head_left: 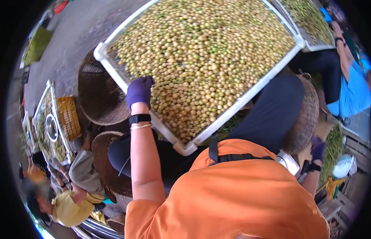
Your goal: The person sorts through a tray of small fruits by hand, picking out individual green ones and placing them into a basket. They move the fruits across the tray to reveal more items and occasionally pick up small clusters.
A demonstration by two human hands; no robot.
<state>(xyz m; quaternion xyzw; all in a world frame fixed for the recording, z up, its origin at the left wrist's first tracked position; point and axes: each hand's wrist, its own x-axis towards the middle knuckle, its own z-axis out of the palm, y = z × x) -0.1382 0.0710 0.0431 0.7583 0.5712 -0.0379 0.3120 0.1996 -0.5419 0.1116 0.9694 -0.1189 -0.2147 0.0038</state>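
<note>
My left hand (139,91), in a purple glove, reaches over the near left side of a white pipe-framed mesh tray (115,75). Its fingers are curled at the edge of the small round yellow-green fruits (205,55) heaped on the mesh; whether anything is in them is hidden. Down at my right side, my right hand (317,149), also gloved in purple, hangs beside a pile of green stalks (333,149). Its fingers are too small and blurred to read. The tray's near corner sits above my lap.
Woven baskets stand left of the tray (99,91), by my left leg (109,163) and by my right knee (305,115). A person in yellow (73,209) sits at lower left near another tray (56,123) and a yellow crate (69,117). Someone in blue (355,89) works at right.
</note>
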